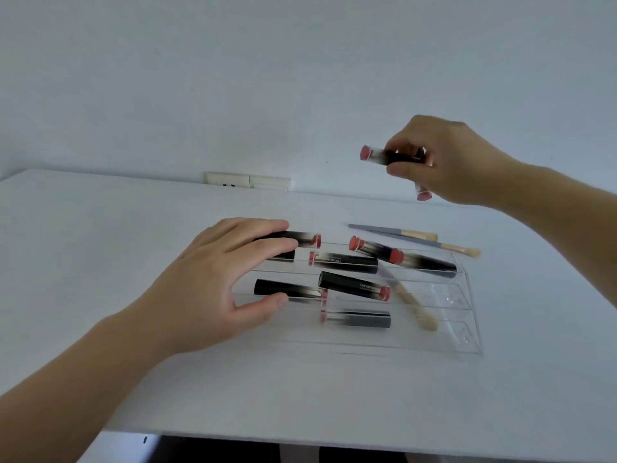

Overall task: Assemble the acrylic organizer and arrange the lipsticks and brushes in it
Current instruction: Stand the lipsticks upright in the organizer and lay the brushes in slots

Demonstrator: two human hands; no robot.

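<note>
My left hand (213, 279) reaches in from the lower left of the frame, fingers spread and lightly curled over the left end of the clear acrylic stepped organizer (467, 329), which lies on the white tabletop (100, 228) at centre frame. The fingertips rest on a black lipstick tube with a red end (300, 238) on the rearmost step, and the thumb touches a second black lipstick tube (287, 290) lower down; whether the hand actually grips either one I cannot tell.

To the right of that hand, more black-and-clear lipstick tubes with red ends lie on their sides across the steps: one bearing white lettering (344, 262) in the upper middle, another lettered one (354, 286) tilted just below it, and a greyer one (357, 319) nearest the front edge. Further right, two tubes (374, 247) (424, 262) lie end to end, slanting down toward the organizer's right side. A makeup brush with a pale wooden-coloured handle (414, 309) lies diagonally across the steps at centre right.

Behind the organizer, on the table, two grey-handled makeup brushes with cream bristles (407, 232) (457, 248) lie close together, pointing right.

At upper right, my right hand (447, 162) is raised above the table, well apart from the left, its fingers and thumb pinching a black lipstick with a red end (384, 156) held horizontally; another red-ended tube (423, 192) pokes out beneath the palm.

A white wall socket (247, 182) sits behind the table's far edge.
</note>
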